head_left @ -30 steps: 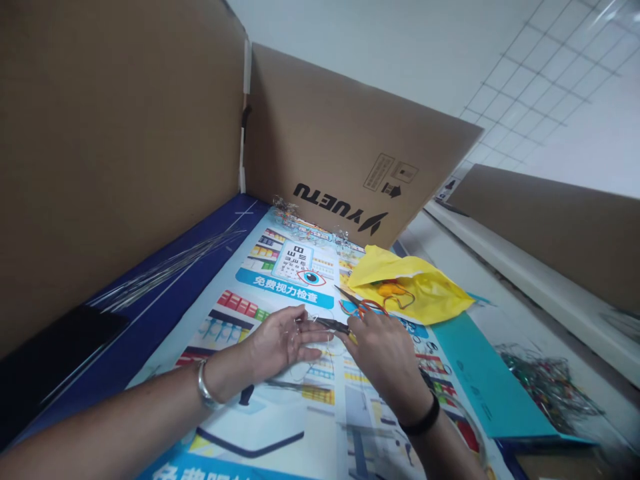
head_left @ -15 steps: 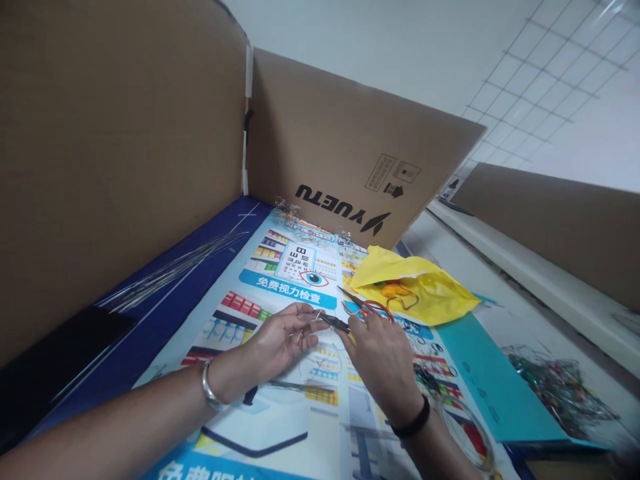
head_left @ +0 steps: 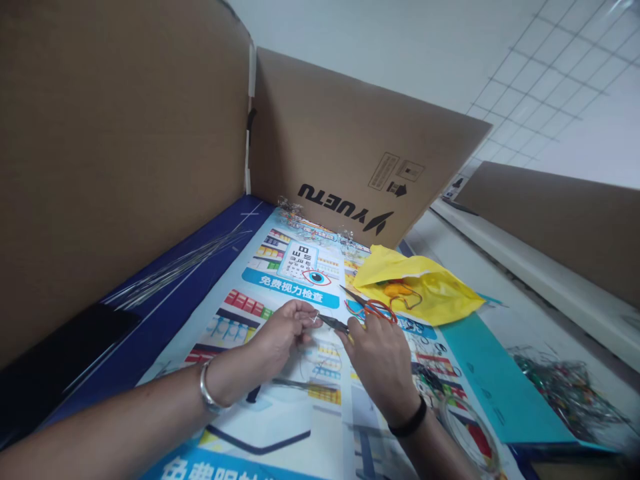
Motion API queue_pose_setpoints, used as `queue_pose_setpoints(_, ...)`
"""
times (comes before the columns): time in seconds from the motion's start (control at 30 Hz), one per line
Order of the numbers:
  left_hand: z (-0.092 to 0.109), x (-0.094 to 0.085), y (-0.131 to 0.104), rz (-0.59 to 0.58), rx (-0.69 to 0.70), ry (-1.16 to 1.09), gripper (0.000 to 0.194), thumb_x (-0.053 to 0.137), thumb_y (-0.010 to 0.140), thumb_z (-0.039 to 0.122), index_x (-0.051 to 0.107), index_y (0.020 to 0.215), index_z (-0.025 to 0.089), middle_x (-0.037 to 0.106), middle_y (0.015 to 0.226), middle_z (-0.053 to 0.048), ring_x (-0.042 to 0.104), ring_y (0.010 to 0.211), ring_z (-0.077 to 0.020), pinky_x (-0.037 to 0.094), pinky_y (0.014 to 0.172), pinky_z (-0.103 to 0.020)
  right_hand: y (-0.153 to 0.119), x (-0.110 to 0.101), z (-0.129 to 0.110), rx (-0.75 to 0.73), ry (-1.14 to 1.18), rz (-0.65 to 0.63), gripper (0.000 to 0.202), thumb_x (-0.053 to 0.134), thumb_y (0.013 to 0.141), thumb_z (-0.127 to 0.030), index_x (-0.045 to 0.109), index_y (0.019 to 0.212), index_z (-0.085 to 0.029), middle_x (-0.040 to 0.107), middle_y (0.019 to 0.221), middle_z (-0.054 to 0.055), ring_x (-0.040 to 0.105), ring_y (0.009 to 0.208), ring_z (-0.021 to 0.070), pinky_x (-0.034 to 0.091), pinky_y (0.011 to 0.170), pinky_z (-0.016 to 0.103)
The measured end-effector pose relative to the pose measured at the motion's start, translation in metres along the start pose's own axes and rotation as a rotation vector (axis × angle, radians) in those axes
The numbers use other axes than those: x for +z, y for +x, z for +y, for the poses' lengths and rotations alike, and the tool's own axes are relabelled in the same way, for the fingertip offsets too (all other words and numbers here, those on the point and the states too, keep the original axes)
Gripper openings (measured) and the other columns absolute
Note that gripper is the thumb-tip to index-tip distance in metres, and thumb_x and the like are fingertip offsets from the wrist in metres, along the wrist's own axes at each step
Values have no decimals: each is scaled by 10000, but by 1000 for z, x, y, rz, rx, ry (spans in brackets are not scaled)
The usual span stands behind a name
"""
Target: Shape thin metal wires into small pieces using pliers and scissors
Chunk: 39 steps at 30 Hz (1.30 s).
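Over the printed poster (head_left: pixel 280 427), my left hand (head_left: pixel 285 333) pinches a small piece of thin silvery wire (head_left: pixel 316 317). My right hand (head_left: pixel 380 360) is wrapped round the handles of dark-nosed pliers (head_left: pixel 334 323), whose tip points left and meets the wire at my left fingertips. A thin loop of wire hangs below the hands. Just beyond my right hand lie scissors (head_left: pixel 375 308) with red-orange handles, beside an open yellow bag (head_left: pixel 445 293) with something orange inside.
Long straight wires (head_left: pixel 175 270) lie at the left. Cardboard panels (head_left: pixel 340 133) stand at the back and left. A coil of clear wire (head_left: pixel 470 433) sits right of my right wrist; tangled wire pieces (head_left: pixel 570 393) lie farther right beyond a teal sheet (head_left: pixel 515 393).
My left fingers have drawn closer together round the wire piece. The pliers stay at the fingertips, and the whole view has shifted slightly.
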<state>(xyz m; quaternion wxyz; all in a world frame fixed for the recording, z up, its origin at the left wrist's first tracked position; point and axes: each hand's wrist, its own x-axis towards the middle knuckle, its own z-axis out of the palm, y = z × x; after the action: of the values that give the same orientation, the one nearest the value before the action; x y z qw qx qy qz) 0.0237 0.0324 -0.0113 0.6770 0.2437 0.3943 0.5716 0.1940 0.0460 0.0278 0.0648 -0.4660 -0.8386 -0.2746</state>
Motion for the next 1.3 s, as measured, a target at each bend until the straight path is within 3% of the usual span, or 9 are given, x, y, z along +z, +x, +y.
queue_pose_setpoints(0.07,-2,-3,3,34,45,86,199,646,644,111,561,815,166,583,749,-2,505,550,-56,370,491,-167,0,1,0,-17,11,-4,254,468,855,-405,611,821,-198,556,735,74,499,745,208,262,658,318)
queue_pose_setpoints(0.33,0,-8,7,82,122,293,141,582,641,95,606,748,183,596,703,2,444,506,-76,353,506,-206,3,0,4,-39,87,-79,235,515,826,-413,615,773,-206,578,697,54,528,701,192,269,623,301)
queue_pose_setpoints(0.67,4,-8,7,45,94,333,125,577,629,96,629,710,174,613,658,-4,431,472,-80,309,473,-207,4,8,9,10,229,-213,292,483,828,-485,648,818,-244,639,755,26,586,680,148,305,568,245)
queue_pose_setpoints(1.03,8,-10,6,-71,135,307,176,653,636,147,633,810,159,630,722,-26,534,608,-108,367,569,-222,5,7,10,44,244,-242,281,489,826,-477,651,822,-247,655,756,21,594,674,142,317,543,228)
queue_pose_setpoints(1.3,5,-12,9,-13,164,400,143,676,597,155,612,724,161,583,669,13,499,567,-90,364,552,-211,5,8,8,36,255,-231,273,494,824,-477,642,804,-247,645,737,12,593,679,142,308,555,227)
